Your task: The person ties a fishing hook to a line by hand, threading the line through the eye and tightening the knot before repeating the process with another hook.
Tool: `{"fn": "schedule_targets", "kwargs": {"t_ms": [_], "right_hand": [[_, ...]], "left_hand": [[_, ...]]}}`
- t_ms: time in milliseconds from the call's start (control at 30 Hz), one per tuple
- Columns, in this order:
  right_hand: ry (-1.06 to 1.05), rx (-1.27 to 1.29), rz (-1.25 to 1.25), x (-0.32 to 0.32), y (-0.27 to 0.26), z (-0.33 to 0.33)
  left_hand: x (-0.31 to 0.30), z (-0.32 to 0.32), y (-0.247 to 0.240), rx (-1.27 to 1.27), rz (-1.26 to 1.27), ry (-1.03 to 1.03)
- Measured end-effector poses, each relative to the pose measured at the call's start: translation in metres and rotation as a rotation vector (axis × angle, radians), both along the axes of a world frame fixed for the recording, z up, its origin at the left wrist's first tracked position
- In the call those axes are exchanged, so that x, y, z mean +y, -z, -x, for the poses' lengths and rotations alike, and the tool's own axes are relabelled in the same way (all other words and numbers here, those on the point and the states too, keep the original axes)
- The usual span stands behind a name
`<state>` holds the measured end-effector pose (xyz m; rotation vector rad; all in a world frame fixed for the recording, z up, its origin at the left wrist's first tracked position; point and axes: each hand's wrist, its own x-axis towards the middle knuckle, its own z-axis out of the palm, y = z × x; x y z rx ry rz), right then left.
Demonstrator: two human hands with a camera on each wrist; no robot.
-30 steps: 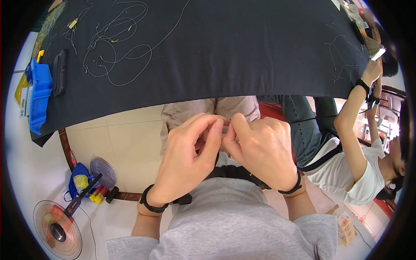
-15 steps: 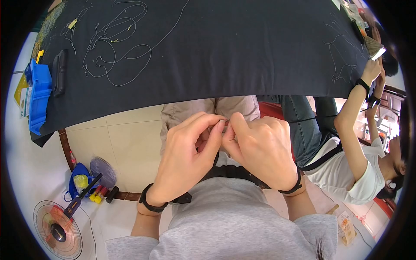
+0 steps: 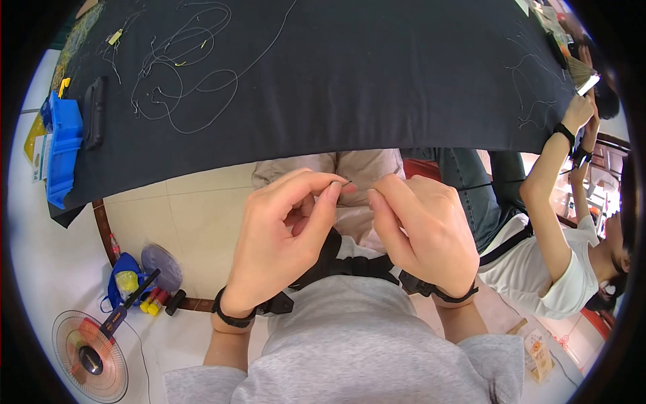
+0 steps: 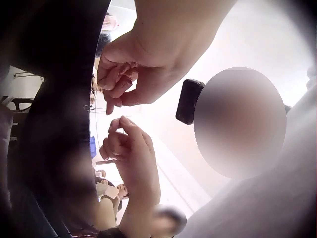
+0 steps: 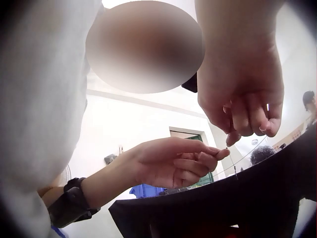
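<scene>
Over the lap, my left hand (image 3: 279, 215) pinches a small thin dark piece (image 3: 348, 182) between thumb and forefinger; its tip sticks out toward the other hand. My right hand (image 3: 427, 219) is a short gap away, thumb and curled forefinger pressed together as on a thin line, mostly hidden by the fingers. In the right wrist view a fine strand (image 5: 232, 159) hangs by the two sets of fingertips. Coiled grey lines (image 3: 235, 84) with small dark ends lie on the black tablecloth (image 3: 377, 81) beyond the hands.
A blue bin (image 3: 64, 151) and a dark case (image 3: 95, 114) are at the table's left edge. More thin lines (image 3: 538, 104) lie at the right, beside a seated person (image 3: 538, 269). On the floor at left stand a fan (image 3: 91, 362) and a blue bag (image 3: 116, 286).
The hands, earlier fingertip to fingertip, have drawn apart. My right hand moved right and turned slightly; my left hand shifted a little left, still pinching the small dark piece.
</scene>
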<state>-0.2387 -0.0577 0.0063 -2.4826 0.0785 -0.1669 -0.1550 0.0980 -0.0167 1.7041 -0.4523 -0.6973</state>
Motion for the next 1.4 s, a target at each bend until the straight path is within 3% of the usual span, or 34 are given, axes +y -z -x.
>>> {"fn": "schedule_targets", "kwargs": {"t_ms": [567, 867, 1067, 1267, 1400], "right_hand": [[0.015, 0.011, 0.336, 0.011, 0.004, -0.006], [0.004, 0.094, 0.342, 0.014, -0.002, -0.008], [0.025, 0.012, 0.256, 0.010, 0.002, -0.007], [0.068, -0.072, -0.149, 0.005, 0.002, -0.003], [0.070, -0.160, -0.284, -0.001, 0.008, 0.000]], "left_hand": [[-0.003, 0.001, -0.010, -0.133, -0.049, 0.079], [-0.003, 0.002, -0.007, -0.175, -0.072, 0.092], [-0.003, 0.002, -0.005, -0.168, -0.074, 0.049], [0.002, -0.003, -0.004, -0.109, -0.020, 0.042], [0.003, -0.004, -0.007, -0.035, 0.010, 0.034]]}}
